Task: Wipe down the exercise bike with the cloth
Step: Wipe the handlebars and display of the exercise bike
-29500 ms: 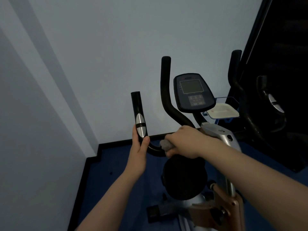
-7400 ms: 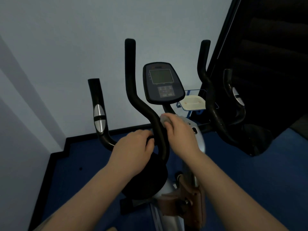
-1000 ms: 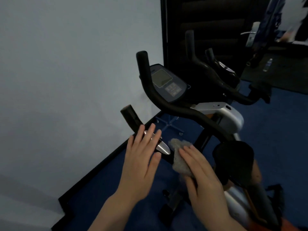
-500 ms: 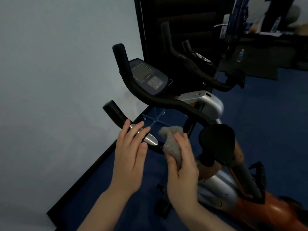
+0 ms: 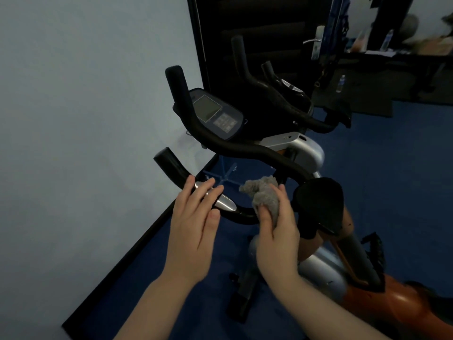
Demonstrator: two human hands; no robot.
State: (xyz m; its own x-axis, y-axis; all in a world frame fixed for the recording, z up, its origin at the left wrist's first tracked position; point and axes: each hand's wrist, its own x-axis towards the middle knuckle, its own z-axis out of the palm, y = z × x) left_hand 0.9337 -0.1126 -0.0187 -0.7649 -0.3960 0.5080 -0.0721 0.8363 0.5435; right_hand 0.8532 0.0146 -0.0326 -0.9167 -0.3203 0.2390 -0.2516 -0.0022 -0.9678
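The exercise bike (image 5: 291, 153) stands in front of me, with black handlebars, a dark console (image 5: 215, 114) and a silver and orange body. My right hand (image 5: 277, 229) grips a bunched grey cloth (image 5: 263, 192) against the low black handlebar, just right of its silver sensor plate (image 5: 224, 202). My left hand (image 5: 196, 222) lies with straight fingers over that handlebar, its fingertips on the sensor plate. A black knob (image 5: 318, 202) sits just right of the cloth.
A pale wall (image 5: 85, 119) is close on the left, with a black skirting along the blue floor (image 5: 392, 180). A dark door (image 5: 257, 33) with a metal handle stands behind the bike. A cluttered table is far back at the right.
The view has shifted slightly. My right hand has turned, and the cloth now bunches above its fingers at the handlebar bend. My left hand stays on the sensor plate.
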